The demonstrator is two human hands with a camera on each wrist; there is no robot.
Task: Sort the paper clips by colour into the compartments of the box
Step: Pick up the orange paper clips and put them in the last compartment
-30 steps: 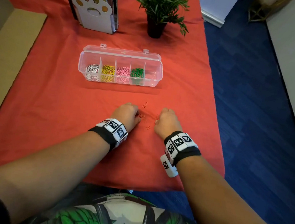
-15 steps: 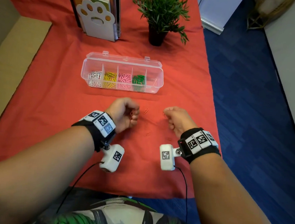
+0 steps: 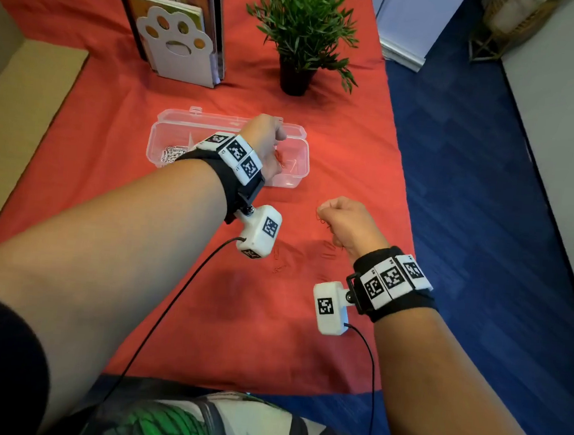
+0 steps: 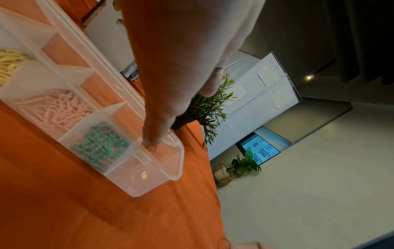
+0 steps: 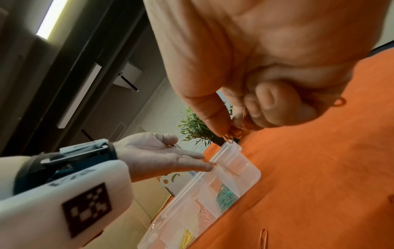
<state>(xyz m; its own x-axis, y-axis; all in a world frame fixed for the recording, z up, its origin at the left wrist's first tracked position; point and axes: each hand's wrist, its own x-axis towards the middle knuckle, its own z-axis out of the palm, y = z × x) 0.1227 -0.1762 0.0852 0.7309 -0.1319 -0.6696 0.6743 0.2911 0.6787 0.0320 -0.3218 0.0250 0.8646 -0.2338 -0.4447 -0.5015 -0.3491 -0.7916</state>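
Red-cloth bench: left hand, fingers straight, drops red clips into the box's end compartment beside the green clips. Right hand pinches more red paper clips near the box; those probably go next.

Clear glossy plastic box, matt cloth

One clear box with five compartments, two hands, one potted plant behind the box.

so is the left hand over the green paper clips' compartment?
No, the left hand reaches into the end compartment beside the green paper clips.
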